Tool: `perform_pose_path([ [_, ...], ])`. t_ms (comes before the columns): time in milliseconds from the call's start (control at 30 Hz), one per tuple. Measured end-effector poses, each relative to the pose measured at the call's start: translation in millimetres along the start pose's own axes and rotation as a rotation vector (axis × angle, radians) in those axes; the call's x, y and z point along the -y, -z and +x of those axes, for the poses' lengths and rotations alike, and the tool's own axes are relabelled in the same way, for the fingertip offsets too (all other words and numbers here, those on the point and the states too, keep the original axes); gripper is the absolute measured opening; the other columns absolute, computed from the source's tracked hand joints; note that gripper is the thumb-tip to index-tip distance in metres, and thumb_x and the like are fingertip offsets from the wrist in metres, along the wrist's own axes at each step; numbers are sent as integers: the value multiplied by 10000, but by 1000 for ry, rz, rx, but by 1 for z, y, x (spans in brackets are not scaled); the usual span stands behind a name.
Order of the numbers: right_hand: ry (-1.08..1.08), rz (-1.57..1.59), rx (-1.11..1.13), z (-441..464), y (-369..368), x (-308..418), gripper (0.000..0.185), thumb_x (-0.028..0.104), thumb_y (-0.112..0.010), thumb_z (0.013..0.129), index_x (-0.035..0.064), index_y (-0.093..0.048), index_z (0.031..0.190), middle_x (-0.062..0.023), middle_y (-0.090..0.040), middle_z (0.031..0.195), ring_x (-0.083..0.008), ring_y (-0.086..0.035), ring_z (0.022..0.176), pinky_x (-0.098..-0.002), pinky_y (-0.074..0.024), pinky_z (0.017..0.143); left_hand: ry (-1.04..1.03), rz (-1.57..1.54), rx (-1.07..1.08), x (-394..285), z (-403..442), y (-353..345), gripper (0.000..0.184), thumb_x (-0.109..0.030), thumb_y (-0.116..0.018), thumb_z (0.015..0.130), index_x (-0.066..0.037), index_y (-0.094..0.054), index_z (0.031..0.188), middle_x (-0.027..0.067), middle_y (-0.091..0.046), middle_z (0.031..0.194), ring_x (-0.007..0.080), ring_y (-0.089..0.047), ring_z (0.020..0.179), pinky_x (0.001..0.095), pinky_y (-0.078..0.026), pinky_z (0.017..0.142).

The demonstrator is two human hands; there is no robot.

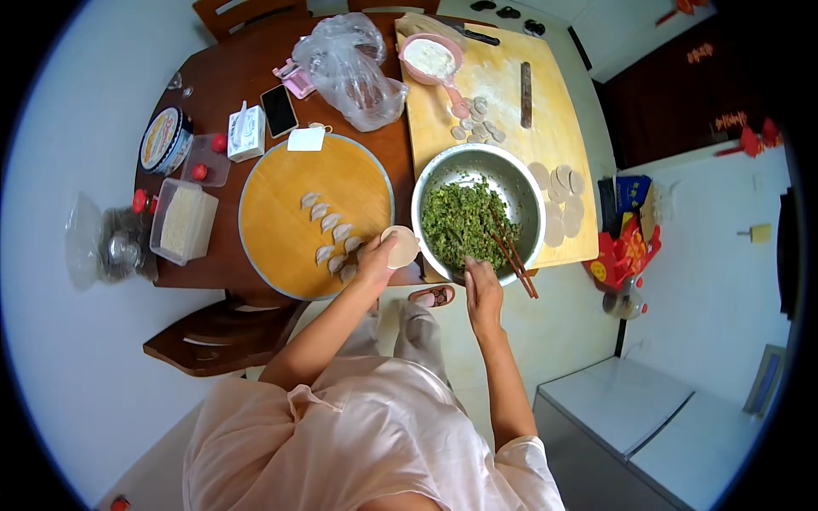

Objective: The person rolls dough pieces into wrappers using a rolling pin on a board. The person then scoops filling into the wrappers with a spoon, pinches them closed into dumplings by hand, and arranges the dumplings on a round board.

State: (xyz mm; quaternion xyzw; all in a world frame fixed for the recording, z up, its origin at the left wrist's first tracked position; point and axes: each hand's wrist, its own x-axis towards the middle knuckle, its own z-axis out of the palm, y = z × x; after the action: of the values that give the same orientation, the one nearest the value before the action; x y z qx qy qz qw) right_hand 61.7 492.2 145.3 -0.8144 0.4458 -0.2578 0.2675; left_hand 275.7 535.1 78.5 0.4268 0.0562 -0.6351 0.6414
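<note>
My left hand (373,266) is closed on the edge of a round dumpling wrapper (402,247), held flat over the right side of a round board (277,209). Several folded dumplings (331,221) lie on that board in slanting rows, some close to the hand. At the near rim of a steel bowl (530,179), my right hand (483,294) is closed, its fingertips at the chopped green filling (460,213). Whatever it grips is hidden. A pair of chopsticks (516,266) leans over the bowl's right rim, apart from that hand.
The floured wooden board (562,94) bears flat wrappers (562,213), small dough pieces (479,119), a rolling pin (526,95), a flour scoop (429,58) and a knife (477,36). A phone (279,111), tissue box (247,134) and plastic bag (345,64) stand left of it.
</note>
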Motion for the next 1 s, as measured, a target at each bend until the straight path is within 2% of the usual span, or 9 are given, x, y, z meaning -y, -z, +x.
perform_pose_path([
  [100, -29, 28, -32, -1, -14, -5, 249, 19, -564, 872, -11, -602, 1116, -186, -581, 944, -361, -574, 867, -399, -473, 777, -23, 80, -13, 6, 7, 11, 320, -101, -447, 969, 72, -446, 1239, 225, -581, 1176, 333, -593, 1093, 437, -471, 982],
  [233, 76, 36, 4, -4, -19, -3, 258, 15, -569, 858, -19, -608, 1110, -189, -584, 951, -365, -566, 885, -410, -464, 797, 1, 110, 46, 4, 7, 18, 311, -104, -449, 971, 68, -456, 1230, 224, -586, 1168, 329, -597, 1085, 436, -477, 973],
  [300, 17, 81, 67, -4, -13, 0, 249, 10, -572, 850, -27, -612, 1093, -186, -582, 936, -356, -563, 877, -401, -465, 788, 8, 108, 41, 5, 7, 17, 307, -106, -453, 972, 67, -461, 1226, 222, -588, 1165, 326, -600, 1080, 431, -481, 968],
  [367, 31, 86, 77, -7, -10, 2, 235, 10, -573, 851, -32, -617, 1078, -184, -579, 915, -350, -561, 865, -390, -466, 778, 24, 115, 25, 4, 6, 16, 297, -131, -506, 959, 44, -503, 1199, 166, -603, 1147, 259, -610, 1051, 375, -499, 925],
  [500, -99, 274, 71, -11, -5, -3, 205, 33, -533, 898, -47, -627, 1061, -156, -603, 898, -281, -582, 837, -351, -472, 763, 9, 164, 29, 0, 6, 7, 295, -155, -526, 959, 20, -520, 1197, 130, -611, 1135, 219, -611, 1041, 338, -503, 903],
  [567, -204, 437, 5, -16, -7, -7, 222, 73, -495, 946, -51, -634, 1068, -123, -628, 899, -210, -588, 798, -320, -482, 752, -9, 169, -9, -9, 0, -1, 287, -127, -486, 969, 33, -500, 1206, 175, -606, 1149, 270, -611, 1058, 368, -490, 937],
  [600, -308, 564, -32, -17, -9, -10, 228, 86, -485, 956, -45, -635, 1068, -113, -634, 913, -192, -593, 797, -308, -489, 750, -18, 171, -28, -13, -1, -6, 284, -113, -465, 973, 40, -490, 1211, 197, -604, 1156, 296, -611, 1067, 383, -483, 953],
  [767, -728, 1057, -202, -19, -7, -22, 278, 166, -465, 990, -33, -629, 1094, -89, -656, 937, -125, -605, 770, -256, -511, 733, -121, 206, -28, -24, 4, -17, 278, -149, -475, 983, 21, -528, 1196, 139, -605, 1177, 222, -598, 1073, 337, -473, 940],
  [1000, -687, 986, -340, -11, 11, -15, 302, 175, -480, 986, -68, -592, 1124, -124, -641, 954, -151, -606, 806, -286, -505, 768, -85, 229, -82, 0, 22, -61, 310, -165, -482, 983, 29, -520, 1222, 125, -590, 1199, 209, -571, 1117, 332, -462, 964],
])
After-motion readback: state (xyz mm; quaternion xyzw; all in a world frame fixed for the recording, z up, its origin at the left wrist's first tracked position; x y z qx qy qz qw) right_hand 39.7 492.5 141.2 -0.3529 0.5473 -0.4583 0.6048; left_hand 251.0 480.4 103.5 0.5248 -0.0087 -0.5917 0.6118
